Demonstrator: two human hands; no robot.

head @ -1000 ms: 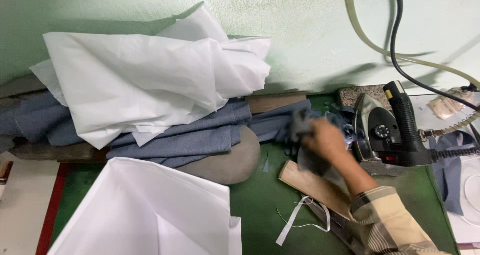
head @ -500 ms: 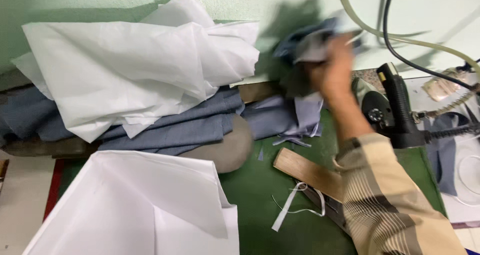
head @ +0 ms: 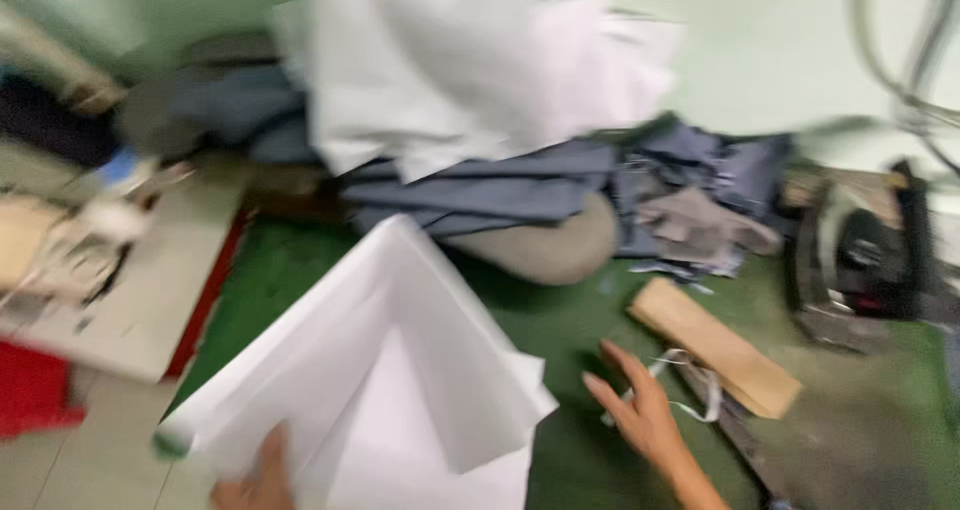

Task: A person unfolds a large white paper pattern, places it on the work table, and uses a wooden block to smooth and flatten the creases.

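Observation:
The picture is blurred by motion. My right hand (head: 645,410) hovers open, fingers spread, over the green table cover (head: 560,320), just right of a large folded white sheet (head: 390,400). It holds nothing. My left hand (head: 262,475) shows only partly at the bottom edge, its fingers on the near edge of the white sheet. A flat wooden block (head: 715,345) and a thin white strip (head: 690,385) lie just beyond my right hand. Grey-blue cloth pieces (head: 690,195) sit bunched at the back right.
A pile of white sheets (head: 470,70) rests on folded grey-blue cloth (head: 480,195) at the back, with a padded oval cushion (head: 545,250) in front. A dark steam iron (head: 860,260) stands at the right. A pale side table (head: 140,290) is at the left.
My right hand was raised holding grey-blue cloth; it has let go and dropped low over the green cover. The cloth now lies at the back. The view swung left; my left hand appeared.

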